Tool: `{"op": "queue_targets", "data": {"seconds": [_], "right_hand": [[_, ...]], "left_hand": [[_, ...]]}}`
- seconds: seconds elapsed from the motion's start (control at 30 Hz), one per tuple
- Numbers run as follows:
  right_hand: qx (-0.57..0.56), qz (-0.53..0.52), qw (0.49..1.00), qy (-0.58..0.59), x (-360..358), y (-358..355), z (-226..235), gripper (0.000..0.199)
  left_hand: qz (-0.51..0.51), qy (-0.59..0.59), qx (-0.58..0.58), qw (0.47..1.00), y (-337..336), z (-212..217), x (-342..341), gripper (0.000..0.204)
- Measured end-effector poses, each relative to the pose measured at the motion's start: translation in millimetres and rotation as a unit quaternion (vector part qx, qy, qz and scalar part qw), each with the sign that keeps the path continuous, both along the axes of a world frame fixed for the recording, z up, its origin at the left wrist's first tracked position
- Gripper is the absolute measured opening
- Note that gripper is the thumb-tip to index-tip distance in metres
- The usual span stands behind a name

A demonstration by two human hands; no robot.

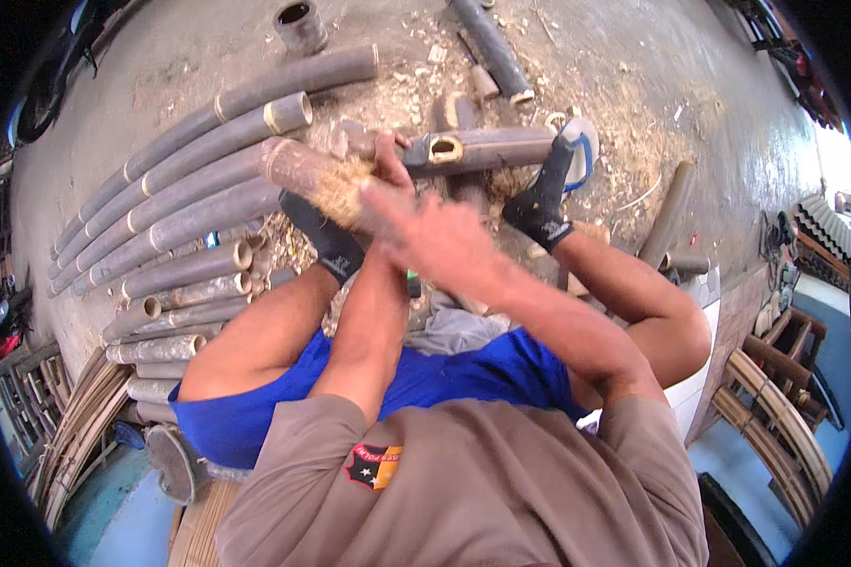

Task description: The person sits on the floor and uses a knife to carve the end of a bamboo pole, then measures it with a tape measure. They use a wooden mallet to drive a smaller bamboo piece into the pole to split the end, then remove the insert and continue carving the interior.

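Note:
My right hand [440, 236], smeared by motion, is closed around the near end of a thick brown bamboo club [288, 163] with a frayed, fibrous side. The club slants up to the left across my left wrist. Partly behind it, my left hand [393, 163] shows curled fingers by a bamboo pole [506, 149]; whatever they grip is hidden. An oval hole with pale edges [445, 148] is cut in that pole, just right of my left fingers. My right foot [542, 197], in a dark sock, is against the pole's right end.
Long dark bamboo poles [175, 170] lie side by side at the left, with shorter cut lengths [184, 269] nearer me. Pale chips [402, 87] litter the floor. Another pole [492, 47] and a short hollow piece [301, 28] lie farther off. Split bamboo strips [80, 425] are stacked lower left.

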State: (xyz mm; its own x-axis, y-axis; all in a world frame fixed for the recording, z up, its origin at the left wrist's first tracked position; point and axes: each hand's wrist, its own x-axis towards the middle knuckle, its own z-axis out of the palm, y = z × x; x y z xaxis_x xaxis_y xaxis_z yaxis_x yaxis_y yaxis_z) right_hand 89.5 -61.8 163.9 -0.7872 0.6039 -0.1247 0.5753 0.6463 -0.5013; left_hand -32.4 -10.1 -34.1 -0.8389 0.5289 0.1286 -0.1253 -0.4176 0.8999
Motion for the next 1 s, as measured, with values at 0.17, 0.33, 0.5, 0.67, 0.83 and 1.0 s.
{"op": "queue_targets", "data": {"seconds": [0.17,0.33,0.5,0.67,0.83,1.0], "right_hand": [[-0.009,0.01,0.999,0.035,5,0,23,0.067],[0.04,0.085,0.993,0.077,-14,3,40,0.069],[-0.009,0.008,1.0,0.006,-22,17,4,0.073],[-0.103,0.041,0.994,0.002,-20,12,12,0.076],[0.046,0.077,0.994,0.067,-13,15,15,0.077],[-0.056,-0.005,0.997,0.044,-18,15,11,0.08]], "left_hand": [[-0.015,-0.1,0.008,0.995,6,15,15,0.017],[0.0,-0.091,0.014,0.996,3,17,7,0.02],[0.007,-0.105,0.045,0.993,-5,4,14,0.018],[-0.03,-0.086,-0.033,0.995,-2,13,10,0.014],[-0.039,-0.098,0.006,0.994,4,11,14,0.017],[-0.006,0.044,-0.06,0.997,4,-61,-5,0.017]]}}
